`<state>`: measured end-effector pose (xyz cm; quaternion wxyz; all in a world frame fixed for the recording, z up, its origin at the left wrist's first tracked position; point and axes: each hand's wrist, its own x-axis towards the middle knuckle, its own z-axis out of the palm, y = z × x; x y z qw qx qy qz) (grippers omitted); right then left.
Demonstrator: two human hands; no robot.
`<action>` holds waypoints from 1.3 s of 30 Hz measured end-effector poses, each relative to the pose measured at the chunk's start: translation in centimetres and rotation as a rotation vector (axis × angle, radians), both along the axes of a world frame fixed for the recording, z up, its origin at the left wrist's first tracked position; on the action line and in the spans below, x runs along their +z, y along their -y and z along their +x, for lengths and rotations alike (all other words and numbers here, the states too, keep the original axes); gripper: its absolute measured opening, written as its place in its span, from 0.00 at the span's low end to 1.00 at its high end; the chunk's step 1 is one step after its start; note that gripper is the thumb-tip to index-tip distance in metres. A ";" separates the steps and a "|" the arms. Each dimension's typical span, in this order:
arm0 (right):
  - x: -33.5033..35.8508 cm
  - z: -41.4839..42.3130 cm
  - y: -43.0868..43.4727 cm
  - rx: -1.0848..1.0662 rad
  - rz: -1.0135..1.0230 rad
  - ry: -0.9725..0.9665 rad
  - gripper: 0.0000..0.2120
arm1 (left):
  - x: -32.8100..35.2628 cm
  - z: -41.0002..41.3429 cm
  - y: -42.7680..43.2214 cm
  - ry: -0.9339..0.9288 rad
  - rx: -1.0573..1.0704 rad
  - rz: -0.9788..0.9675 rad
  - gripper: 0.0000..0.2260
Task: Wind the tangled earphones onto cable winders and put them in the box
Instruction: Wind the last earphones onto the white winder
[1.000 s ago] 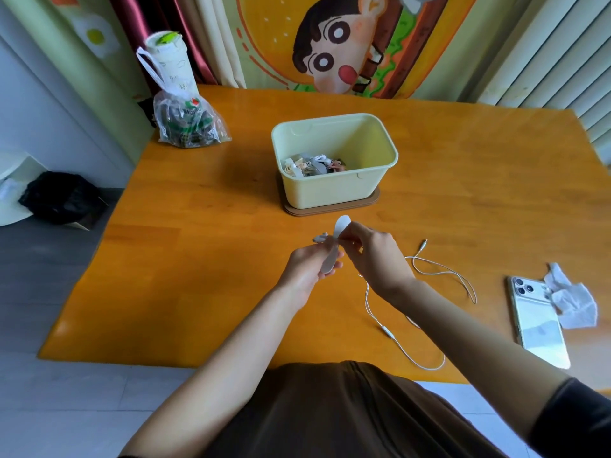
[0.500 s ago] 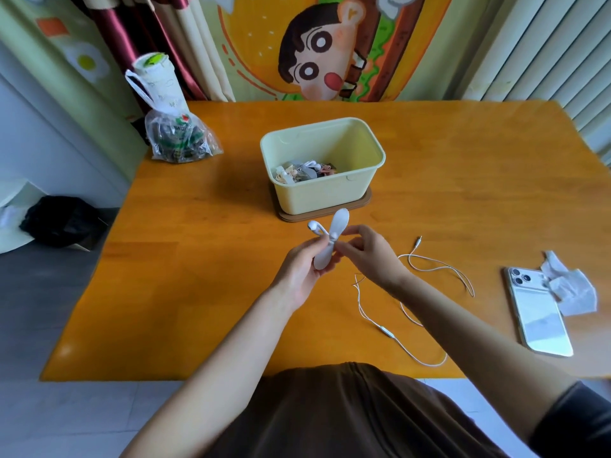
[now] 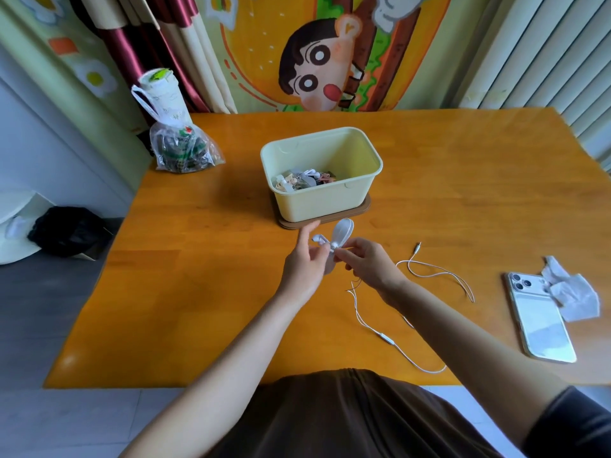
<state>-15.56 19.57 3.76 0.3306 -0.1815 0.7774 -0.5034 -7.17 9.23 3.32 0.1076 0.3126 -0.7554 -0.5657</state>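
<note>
Holding position above the table's (image 3: 205,292) centre, both hands meet just at 6 o'clock of the box (image 3: 322,200). The left hand (image 3: 305,269) has its thumb and lower fingers closed on the lower end of a white cable winder (image 3: 340,234), with the index finger raised and pointing toward 12 o'clock. The right hand (image 3: 370,266) pinches thumb and forefinger together on the earphone cable (image 3: 370,325) at the winder's waist. One earbud (image 3: 319,239) sticks out at 9 o'clock of the winder, just above the left hand's fingers. The winder tilts toward 1 o'clock, its rounded tip close to the brown mat (image 3: 360,209) under the box.

From the right hand the cable drops to the table, runs toward 5 o'clock through an inline remote (image 3: 386,338), loops near the table's near edge, and returns under the right forearm. Its free end lies at 3 o'clock of the hands, ending in a plug (image 3: 417,247).

The box sits on the mat, open, with several wound earphones (image 3: 304,181) lying in its bottom. A phone (image 3: 539,325) lies flat at 4 o'clock, a crumpled tissue (image 3: 575,295) touching its far right corner. A plastic bag (image 3: 182,153) stands at the table's far left corner, well apart from the work.
</note>
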 end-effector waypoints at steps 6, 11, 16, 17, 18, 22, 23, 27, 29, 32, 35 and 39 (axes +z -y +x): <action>-0.3 0.3 0.2 -0.071 0.016 -0.091 0.08 | -0.1 -0.2 -1.4 0.039 -0.095 -0.247 0.19; -0.4 -0.1 -0.2 -0.019 0.054 -0.204 0.09 | 0.3 -0.2 -0.7 -0.017 -0.100 -0.047 0.10; -0.4 0.1 -1.2 0.049 0.073 -0.268 0.11 | 0.2 0.0 -0.6 -0.044 -0.094 0.080 0.10; -0.4 0.2 -1.3 0.059 0.070 -0.281 0.11 | 0.1 -0.1 -0.6 -0.031 -0.081 0.095 0.10; -0.3 0.2 -1.4 0.068 0.069 -0.300 0.11 | 0.0 -0.2 -0.6 -0.019 -0.070 0.125 0.11; 0.5 -0.5 -2.1 0.195 0.111 -0.529 0.09 | 0.1 -0.5 -0.3 -0.031 -0.006 0.281 0.11; 0.7 -0.8 -2.4 0.243 0.135 -0.614 0.08 | 0.0 -0.6 -0.1 -0.043 0.019 0.302 0.10; 2.0 -2.5 -3.1 0.327 0.183 -0.855 0.08 | -0.3 -0.9 0.9 -0.011 -0.014 0.177 0.09; 2.8 -3.5 -3.1 0.325 0.196 -0.923 0.08 | -0.3 -1.2 1.0 0.023 -0.088 0.078 0.07; 3.4 -4.9 -3.3 0.276 0.181 -0.930 0.08 | 0.0 -1.4 0.7 0.031 -0.195 0.096 0.07; 3.1 -5.7 -3.5 0.188 0.119 -0.852 0.05 | 0.6 -1.0 0.7 -0.004 -0.306 0.175 0.08; 2.0 -5.3 -3.3 0.125 0.090 -0.671 0.07 | 1.6 -0.8 0.6 -0.237 -0.308 0.352 0.10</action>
